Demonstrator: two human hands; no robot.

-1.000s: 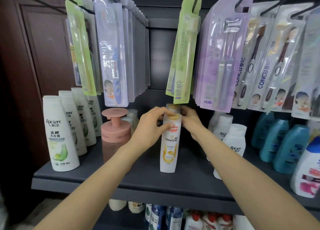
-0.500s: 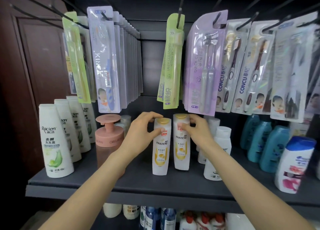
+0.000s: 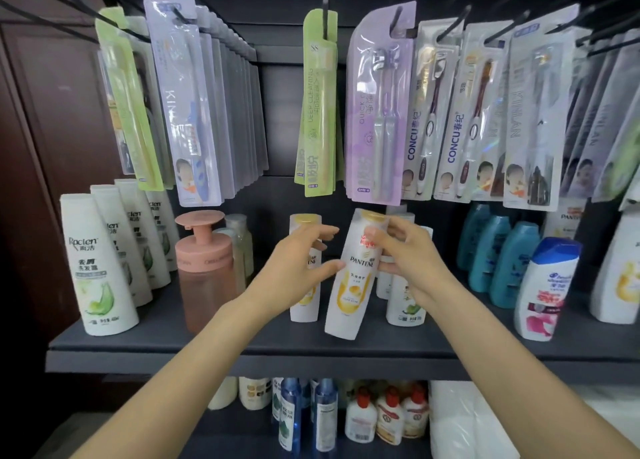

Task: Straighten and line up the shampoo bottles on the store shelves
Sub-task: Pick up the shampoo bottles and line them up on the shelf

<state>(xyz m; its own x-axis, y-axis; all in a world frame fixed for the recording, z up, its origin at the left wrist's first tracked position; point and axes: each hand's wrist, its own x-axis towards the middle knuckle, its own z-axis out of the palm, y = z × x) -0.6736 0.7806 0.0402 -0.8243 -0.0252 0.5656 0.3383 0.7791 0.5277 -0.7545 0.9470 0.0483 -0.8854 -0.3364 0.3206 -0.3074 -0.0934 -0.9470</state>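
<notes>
Two white Pantene shampoo bottles with gold caps are at the middle of the dark shelf (image 3: 242, 349). The left Pantene bottle (image 3: 304, 306) stands upright, partly hidden behind my left hand (image 3: 298, 268), whose fingers stretch out in front of it towards the other bottle. The right Pantene bottle (image 3: 351, 285) leans with its cap to the right and its base close to the shelf's front. My right hand (image 3: 408, 254) grips it near the cap.
White Raclen bottles (image 3: 97, 268) stand in a row at the left beside a pink pump bottle (image 3: 204, 261). More white bottles (image 3: 405, 303), teal bottles (image 3: 502, 254) and a blue-capped bottle (image 3: 547, 285) fill the right. Toothbrush packs (image 3: 377, 105) hang low overhead. Several bottles (image 3: 325, 410) stand below.
The right Pantene bottle, upright beside the left one before, is now tilted and drawn forward in my right hand. My left hand has loosened from the left bottle, its fingers straightened.
</notes>
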